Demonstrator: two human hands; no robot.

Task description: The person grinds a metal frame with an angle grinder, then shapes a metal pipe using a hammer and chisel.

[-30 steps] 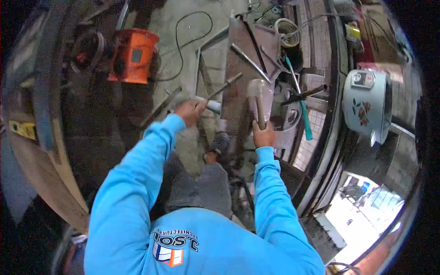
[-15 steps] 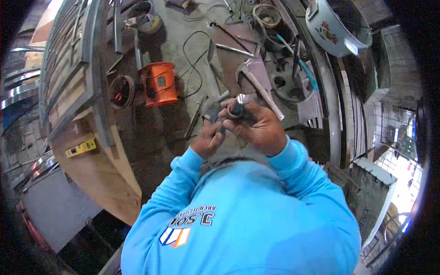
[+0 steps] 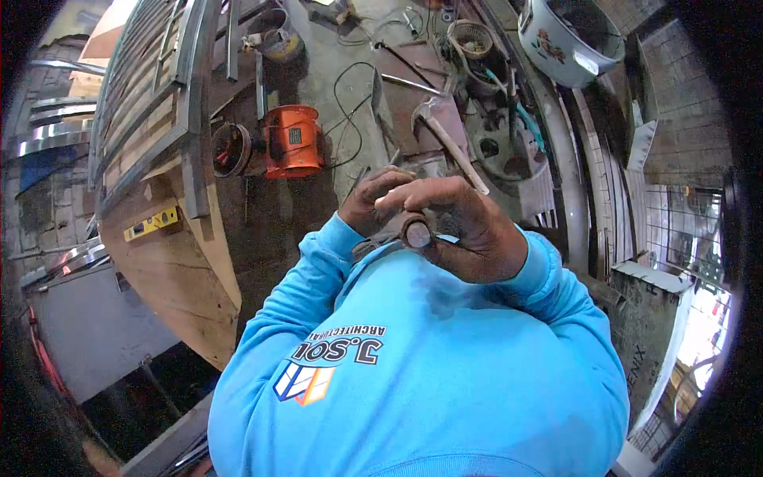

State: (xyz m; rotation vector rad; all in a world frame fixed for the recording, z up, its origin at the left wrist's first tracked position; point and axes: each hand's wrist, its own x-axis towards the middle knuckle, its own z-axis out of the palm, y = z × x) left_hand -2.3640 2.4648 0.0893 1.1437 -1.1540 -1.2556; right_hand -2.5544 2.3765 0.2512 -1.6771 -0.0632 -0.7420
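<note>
Close in front of my chest, my right hand [image 3: 477, 234] is wrapped round a dark tool with a round, pale metal end [image 3: 417, 234]. That end faces up toward me, between thumb and fingers; the tool's lower part is hidden. My left hand [image 3: 372, 200] sits just beside it with curled fingers, partly covered by the right hand's fingertips. What the left fingers close on is hidden. Beyond the hands, a curved-head hammer [image 3: 451, 147] with a pale wooden handle lies on the floor.
An orange blower [image 3: 292, 141] stands ahead on the left, its cable [image 3: 338, 91] looped over the floor. A yellow spirit level [image 3: 151, 223] lies on a wooden panel [image 3: 171, 274] at left. Metal bars [image 3: 193, 103] lean there. A bucket [image 3: 282, 48], a basket [image 3: 470, 38] and a white tub [image 3: 548, 52] stand farther off.
Both hands have come up, and the right one nearer my chest. The tool has tilted so its round end faces me. My view has shifted slightly.
</note>
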